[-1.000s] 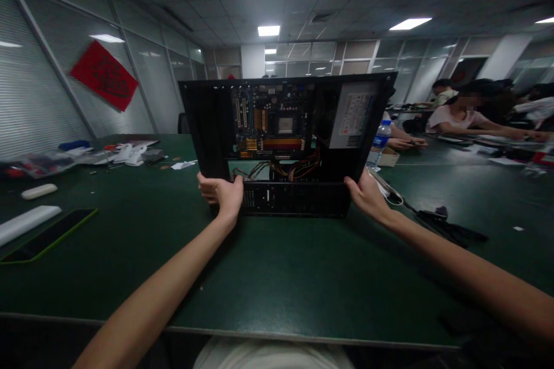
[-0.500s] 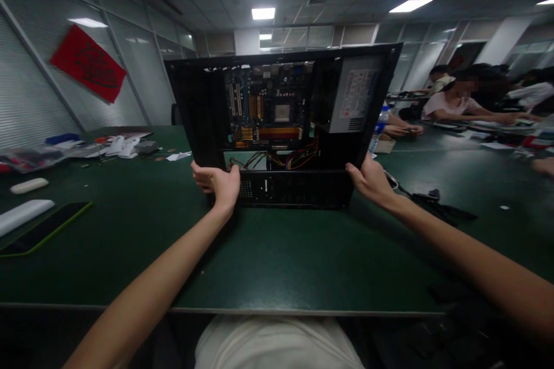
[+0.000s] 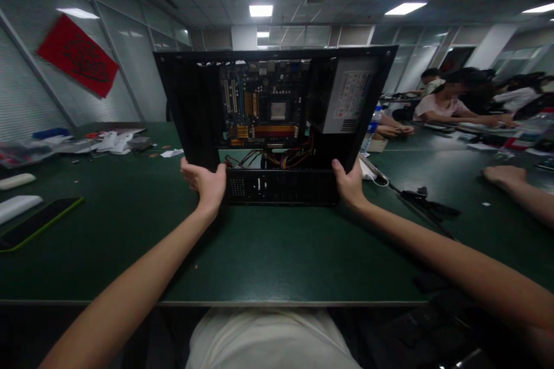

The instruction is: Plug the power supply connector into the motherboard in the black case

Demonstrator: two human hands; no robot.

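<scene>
1. Black metal computer case [image 3: 294, 187] is centred over the dark green tabletop [image 3: 268, 259], directly in front of the person, uncovered side facing them. Lower edge is on or just above the surface; can't tell which.
2. Left hand [image 3: 208, 183] grips the case at its lower left corner: thumb over the near lower panel edge, fingers round the outer side.
3. Right hand [image 3: 350, 181] grips the lower right corner much the same way, thumb on the inner edge; its fingers are mostly hidden.
4. Main risk: tipping. Both grips are low, most of the case rises above them. Slack wrists or uneven lift would do it.
5. Silver-grey boxy power supply [image 3: 346, 95] sits upper right, probably the heavy part. Expect a twist toward the right hand if that grip slips.
6. Thin multicoloured cables [image 3: 285, 160] droop just above the lower panel. A thumb sliding inward could snag them.
7. Dark printed circuit board [image 3: 259, 83] is exposed; a fall face-down risks damage.
8. Clear plastic bottle with blue cap [image 3: 373, 125] appears just beyond the right edge; a rightward swing might knock it. Co-worker's bare hand [image 3: 506, 174] is well apart.
</scene>
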